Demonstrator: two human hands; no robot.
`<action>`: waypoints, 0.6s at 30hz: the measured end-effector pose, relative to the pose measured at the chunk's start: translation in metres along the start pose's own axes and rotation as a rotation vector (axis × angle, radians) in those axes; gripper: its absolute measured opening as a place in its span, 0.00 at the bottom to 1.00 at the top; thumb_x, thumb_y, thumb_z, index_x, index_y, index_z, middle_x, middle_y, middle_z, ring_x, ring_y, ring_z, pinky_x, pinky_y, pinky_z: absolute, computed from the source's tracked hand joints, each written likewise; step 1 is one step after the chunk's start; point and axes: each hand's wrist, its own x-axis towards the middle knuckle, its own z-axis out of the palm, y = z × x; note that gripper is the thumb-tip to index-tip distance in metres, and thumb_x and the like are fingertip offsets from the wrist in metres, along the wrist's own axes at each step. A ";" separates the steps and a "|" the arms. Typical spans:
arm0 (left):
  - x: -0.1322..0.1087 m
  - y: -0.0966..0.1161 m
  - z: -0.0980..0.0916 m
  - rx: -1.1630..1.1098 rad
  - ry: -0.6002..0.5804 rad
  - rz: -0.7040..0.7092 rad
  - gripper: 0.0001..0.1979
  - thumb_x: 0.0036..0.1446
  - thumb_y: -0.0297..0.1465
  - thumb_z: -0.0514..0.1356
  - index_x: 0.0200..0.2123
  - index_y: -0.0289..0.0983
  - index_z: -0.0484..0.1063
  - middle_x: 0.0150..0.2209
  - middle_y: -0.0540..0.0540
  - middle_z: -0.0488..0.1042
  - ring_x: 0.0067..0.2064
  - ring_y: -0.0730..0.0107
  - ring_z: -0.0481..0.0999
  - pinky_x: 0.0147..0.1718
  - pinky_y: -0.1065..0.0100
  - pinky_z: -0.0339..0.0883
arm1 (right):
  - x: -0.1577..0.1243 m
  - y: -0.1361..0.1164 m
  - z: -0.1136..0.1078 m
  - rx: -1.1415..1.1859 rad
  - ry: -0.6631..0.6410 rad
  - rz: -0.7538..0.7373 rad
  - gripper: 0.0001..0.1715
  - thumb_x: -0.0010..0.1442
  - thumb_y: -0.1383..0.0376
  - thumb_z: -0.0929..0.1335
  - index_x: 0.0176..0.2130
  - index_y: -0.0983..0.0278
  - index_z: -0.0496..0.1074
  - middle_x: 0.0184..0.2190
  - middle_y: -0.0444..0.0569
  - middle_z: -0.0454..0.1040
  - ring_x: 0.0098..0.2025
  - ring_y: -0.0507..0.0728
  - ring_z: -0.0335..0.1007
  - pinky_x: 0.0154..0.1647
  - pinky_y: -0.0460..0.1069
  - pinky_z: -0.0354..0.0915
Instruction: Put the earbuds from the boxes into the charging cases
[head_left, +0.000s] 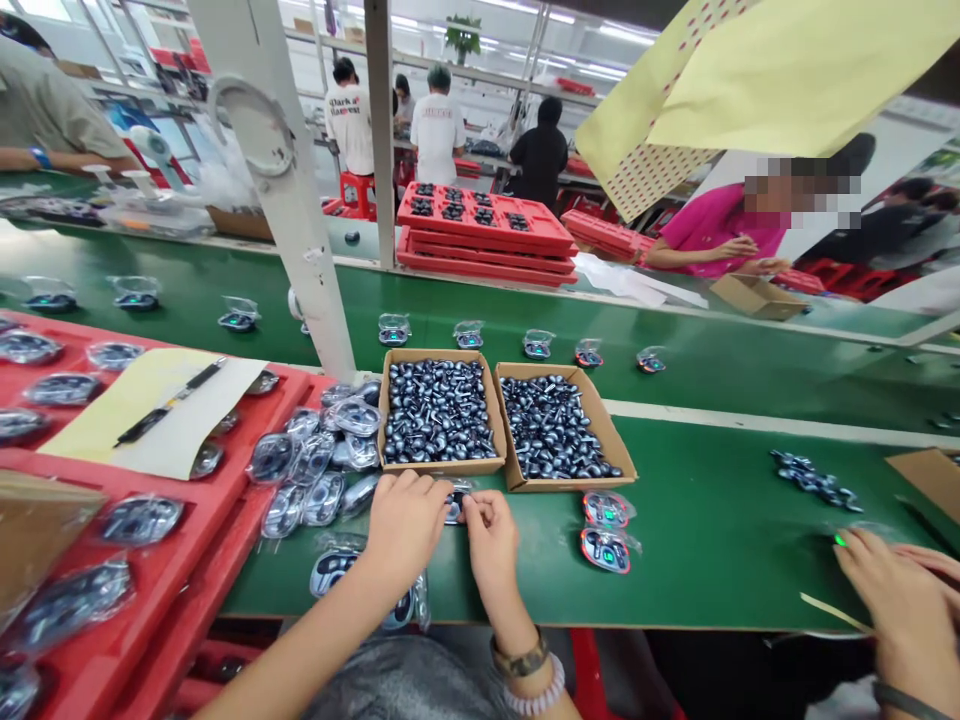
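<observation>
In front of the two cardboard boxes, my left hand [409, 525] curls over the left side of an earbud charging case [454, 505]. My right hand [491, 540] pinches at the right side of the same case, its fingers bent inward. Most of the case is hidden behind the fingers. Just beyond my hands, a left cardboard box [444, 466] and a right cardboard box [564, 484] are filled with dark, shiny earbuds [439, 405]. Two red-rimmed cases [606, 548] with green lit displays lie right of my hands. More cases in clear plastic [334, 570] lie below my left forearm.
Wrapped cases [311, 460] are piled beside a red tray [255, 530] at left; a paper with a pen [169, 405] lies on it. Open cases [538, 344] line the green belt beyond a white post [281, 200]. At right, a co-worker's hands [892, 590] handle a green-lit item.
</observation>
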 end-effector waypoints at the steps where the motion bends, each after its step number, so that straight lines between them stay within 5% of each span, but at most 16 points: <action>1: 0.002 0.003 0.002 0.055 -0.003 0.002 0.08 0.56 0.31 0.52 0.36 0.39 0.69 0.32 0.46 0.73 0.38 0.59 0.66 0.33 0.60 0.53 | 0.000 0.000 0.000 -0.027 0.016 -0.009 0.11 0.55 0.58 0.62 0.29 0.64 0.63 0.20 0.41 0.66 0.23 0.51 0.63 0.25 0.45 0.59; 7: 0.007 0.009 0.011 0.168 -0.004 -0.003 0.08 0.54 0.34 0.54 0.30 0.37 0.69 0.30 0.44 0.73 0.39 0.56 0.66 0.32 0.60 0.53 | -0.003 0.002 -0.015 -0.165 0.070 -0.075 0.11 0.57 0.60 0.60 0.33 0.64 0.65 0.19 0.42 0.65 0.20 0.51 0.59 0.23 0.45 0.57; 13: 0.020 -0.015 -0.010 0.079 0.167 0.000 0.14 0.60 0.31 0.45 0.40 0.39 0.69 0.38 0.45 0.71 0.39 0.62 0.65 0.39 0.62 0.56 | 0.009 -0.010 -0.010 -0.686 -0.063 -0.361 0.16 0.57 0.64 0.58 0.44 0.65 0.66 0.33 0.52 0.70 0.35 0.57 0.67 0.35 0.49 0.61; 16: 0.046 -0.036 -0.017 0.109 0.063 -0.044 0.16 0.57 0.29 0.48 0.48 0.35 0.64 0.46 0.41 0.67 0.45 0.61 0.65 0.45 0.63 0.57 | 0.013 -0.022 -0.020 -0.775 -0.122 -0.372 0.12 0.57 0.66 0.58 0.36 0.62 0.70 0.29 0.48 0.73 0.31 0.56 0.68 0.30 0.46 0.60; 18: 0.064 -0.046 -0.018 0.124 -0.042 -0.027 0.17 0.54 0.30 0.53 0.48 0.36 0.65 0.44 0.41 0.69 0.44 0.60 0.66 0.44 0.64 0.58 | 0.014 -0.029 -0.047 -0.745 -0.069 -0.357 0.12 0.57 0.64 0.59 0.34 0.62 0.70 0.26 0.46 0.73 0.27 0.54 0.68 0.27 0.45 0.59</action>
